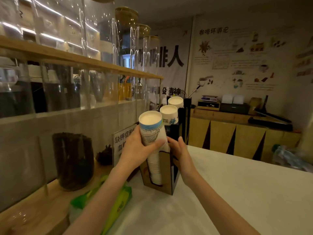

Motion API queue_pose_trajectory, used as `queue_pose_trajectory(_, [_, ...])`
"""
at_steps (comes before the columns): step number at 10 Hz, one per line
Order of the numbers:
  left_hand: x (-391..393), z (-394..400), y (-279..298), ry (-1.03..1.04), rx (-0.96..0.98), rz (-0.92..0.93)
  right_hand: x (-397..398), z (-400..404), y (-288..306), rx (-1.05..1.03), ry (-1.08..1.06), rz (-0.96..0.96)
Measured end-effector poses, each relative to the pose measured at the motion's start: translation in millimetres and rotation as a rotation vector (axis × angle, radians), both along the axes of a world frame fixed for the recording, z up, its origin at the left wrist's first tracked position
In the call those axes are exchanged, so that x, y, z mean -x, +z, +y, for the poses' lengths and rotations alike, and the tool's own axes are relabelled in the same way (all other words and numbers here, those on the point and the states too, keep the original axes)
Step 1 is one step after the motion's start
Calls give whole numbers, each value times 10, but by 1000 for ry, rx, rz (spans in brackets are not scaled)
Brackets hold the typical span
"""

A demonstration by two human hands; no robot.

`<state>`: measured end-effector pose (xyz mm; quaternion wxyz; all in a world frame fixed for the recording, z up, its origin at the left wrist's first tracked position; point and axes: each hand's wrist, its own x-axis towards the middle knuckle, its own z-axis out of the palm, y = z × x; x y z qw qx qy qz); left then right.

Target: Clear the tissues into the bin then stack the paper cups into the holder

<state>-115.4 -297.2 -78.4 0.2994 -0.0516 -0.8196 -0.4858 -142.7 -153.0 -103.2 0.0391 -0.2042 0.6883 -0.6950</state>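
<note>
A stack of white paper cups point(151, 131) with a blue rim band stands in the front slot of a brown and black cup holder point(165, 173) on the white counter. My left hand point(137, 150) wraps around the upper part of the stack. On the stack's right side, my right hand point(179, 150) rests against the holder's top edge, fingers touching the cups. Two more cup stacks point(169, 113) point(176, 101) stand in the slots behind. No tissues or bin are in view.
A green wipes pack point(116, 202) lies at the counter's left edge under my left forearm. A dark jar point(74, 160) and a printed sign point(123, 141) stand left of the holder. Glass jars fill the wooden shelves on the left. White counter point(237, 192) spreads to the right.
</note>
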Motion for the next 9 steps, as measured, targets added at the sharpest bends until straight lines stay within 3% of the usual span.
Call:
queue_pose_trajectory(4, [15,73,-55,134,46,73,-28,-8,-232,-72,-52,-103])
queue_pose_trajectory(6, [-36,187,400,185,439,174,-142,301,255,-387,-22,-63])
queue_pose_trajectory(7, [-60,413,810,81,480,242,-324,617,662,-478,-107,217])
queue_pose_trajectory(9, [-66,950,1672,-104,549,278,-1279,1404,1653,-264,-297,795])
